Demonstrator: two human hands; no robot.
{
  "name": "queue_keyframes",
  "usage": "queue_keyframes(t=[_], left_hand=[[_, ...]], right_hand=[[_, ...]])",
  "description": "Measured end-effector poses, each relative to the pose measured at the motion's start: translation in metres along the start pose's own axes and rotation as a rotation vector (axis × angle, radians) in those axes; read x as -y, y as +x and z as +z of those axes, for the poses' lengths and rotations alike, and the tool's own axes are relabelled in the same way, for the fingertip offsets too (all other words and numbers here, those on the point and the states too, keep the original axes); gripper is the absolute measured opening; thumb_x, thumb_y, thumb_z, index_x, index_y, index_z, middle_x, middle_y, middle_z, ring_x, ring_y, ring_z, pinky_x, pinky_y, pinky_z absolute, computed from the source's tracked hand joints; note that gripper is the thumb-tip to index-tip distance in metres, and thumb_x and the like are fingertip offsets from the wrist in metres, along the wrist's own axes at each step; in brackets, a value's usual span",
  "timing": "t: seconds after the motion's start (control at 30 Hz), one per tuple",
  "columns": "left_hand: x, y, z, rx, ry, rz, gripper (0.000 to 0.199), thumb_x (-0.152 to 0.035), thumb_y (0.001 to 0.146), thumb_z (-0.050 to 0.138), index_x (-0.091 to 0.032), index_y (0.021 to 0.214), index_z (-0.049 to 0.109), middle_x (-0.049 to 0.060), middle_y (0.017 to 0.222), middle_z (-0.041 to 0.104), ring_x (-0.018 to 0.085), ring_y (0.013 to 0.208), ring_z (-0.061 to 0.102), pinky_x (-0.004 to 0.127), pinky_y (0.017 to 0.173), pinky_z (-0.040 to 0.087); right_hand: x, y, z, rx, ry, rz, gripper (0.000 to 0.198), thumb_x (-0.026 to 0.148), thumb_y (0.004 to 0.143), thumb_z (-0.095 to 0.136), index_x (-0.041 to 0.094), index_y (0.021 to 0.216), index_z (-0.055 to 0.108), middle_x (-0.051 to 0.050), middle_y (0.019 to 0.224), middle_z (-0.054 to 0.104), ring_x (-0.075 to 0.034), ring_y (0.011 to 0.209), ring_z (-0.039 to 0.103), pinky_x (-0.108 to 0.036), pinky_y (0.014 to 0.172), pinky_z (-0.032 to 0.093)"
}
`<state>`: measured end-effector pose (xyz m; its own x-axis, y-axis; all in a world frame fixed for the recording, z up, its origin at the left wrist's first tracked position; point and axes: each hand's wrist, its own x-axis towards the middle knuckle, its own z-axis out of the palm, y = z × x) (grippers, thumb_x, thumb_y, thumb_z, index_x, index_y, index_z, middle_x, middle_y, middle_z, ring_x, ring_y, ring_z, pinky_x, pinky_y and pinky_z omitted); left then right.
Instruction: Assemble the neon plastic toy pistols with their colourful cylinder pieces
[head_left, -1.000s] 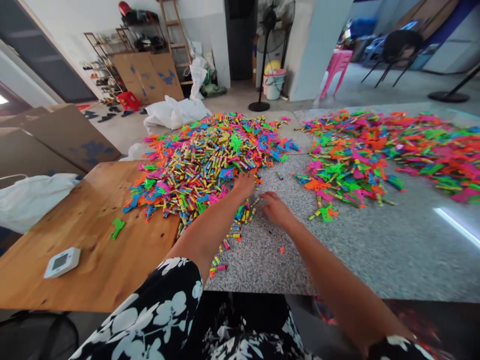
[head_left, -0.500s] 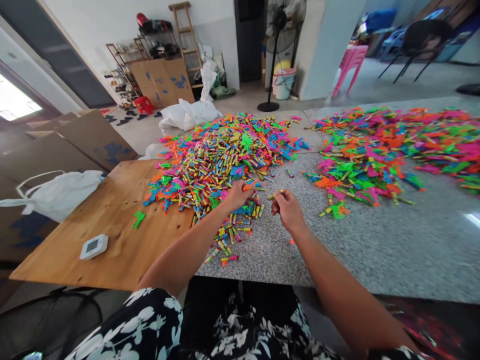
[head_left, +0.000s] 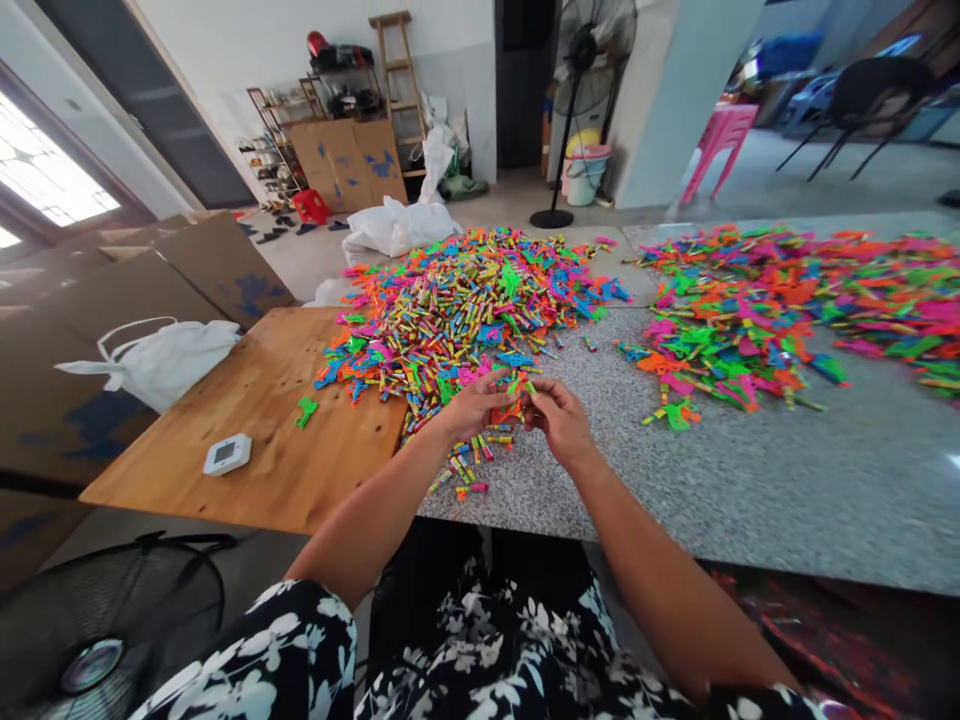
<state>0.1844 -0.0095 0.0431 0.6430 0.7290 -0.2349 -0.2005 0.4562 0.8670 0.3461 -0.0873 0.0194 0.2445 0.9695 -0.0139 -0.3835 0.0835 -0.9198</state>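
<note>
My left hand [head_left: 474, 404] and my right hand [head_left: 556, 420] meet just above the grey stone table [head_left: 787, 480]. Between their fingertips they hold a small orange plastic piece [head_left: 511, 408] and a thin green and yellow stick [head_left: 523, 384]. Directly beyond them lies a big pile of small coloured sticks and plastic shapes [head_left: 465, 300]. A second pile of bright flat plastic pieces [head_left: 757, 300] spreads over the right of the table. Loose sticks [head_left: 469, 470] lie under my left wrist.
A wooden table [head_left: 255, 430] adjoins on the left, carrying a small white timer [head_left: 227, 453], a lone green piece [head_left: 305, 410] and a white bag [head_left: 161, 360]. A floor fan [head_left: 97, 640] stands at lower left, cardboard boxes behind it. A standing fan [head_left: 570, 110] is beyond the tables.
My hands lifted from the edge of the stick pile and drew together toward me, now holding an orange piece and a stick. The view shifted rightward.
</note>
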Motion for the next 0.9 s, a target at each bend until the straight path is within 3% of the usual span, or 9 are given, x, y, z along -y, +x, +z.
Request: queue_keyframes(t=[0.13,0.2,0.4,0.63,0.9], left_hand=[[-0.001,0.005,0.0,-0.133,-0.024,0.072,0.041,-0.025,0.067,0.095,-0.014,0.095,0.066,0.0,0.08,0.072,0.011,0.069,0.07,0.025,0.074,0.059],[0.0,0.006,0.003,-0.192,-0.031,0.116,0.038,-0.025,0.07,0.094,-0.014,0.089,0.063,-0.002,0.076,0.07,0.009,0.067,0.068,0.024,0.073,0.058],[0.006,0.005,0.014,-0.165,0.021,0.199,0.044,-0.035,0.073,0.094,-0.016,0.093,0.06,-0.002,0.079,0.071,0.01,0.067,0.068,0.026,0.072,0.058],[0.009,0.007,0.018,-0.259,0.178,0.289,0.041,-0.037,0.075,0.091,-0.017,0.1,0.065,0.002,0.087,0.076,0.014,0.079,0.072,0.027,0.08,0.057],[0.01,0.004,0.025,-0.256,0.174,0.304,0.042,-0.037,0.075,0.092,-0.017,0.101,0.066,0.002,0.09,0.077,0.015,0.082,0.073,0.027,0.08,0.056]], right_hand=[[-0.006,-0.007,-0.005,-0.033,0.034,0.009,0.036,0.046,0.078,0.078,0.023,0.102,0.065,0.003,0.076,0.07,-0.011,0.054,0.058,-0.025,0.049,0.049],[-0.01,-0.011,-0.007,-0.015,0.043,0.019,0.036,0.046,0.079,0.078,0.022,0.103,0.067,0.002,0.076,0.07,-0.011,0.052,0.057,-0.025,0.049,0.049],[-0.016,-0.015,-0.006,-0.006,0.065,0.025,0.038,0.048,0.078,0.079,0.023,0.104,0.066,0.003,0.076,0.071,-0.011,0.052,0.057,-0.025,0.048,0.049],[-0.014,-0.015,-0.005,-0.022,0.063,0.053,0.039,0.049,0.077,0.078,0.024,0.103,0.065,0.004,0.07,0.068,-0.011,0.048,0.055,-0.025,0.046,0.047],[-0.005,-0.019,-0.006,-0.034,0.143,0.148,0.037,0.049,0.074,0.079,0.025,0.098,0.063,0.006,0.065,0.061,-0.011,0.044,0.048,-0.025,0.041,0.04]])
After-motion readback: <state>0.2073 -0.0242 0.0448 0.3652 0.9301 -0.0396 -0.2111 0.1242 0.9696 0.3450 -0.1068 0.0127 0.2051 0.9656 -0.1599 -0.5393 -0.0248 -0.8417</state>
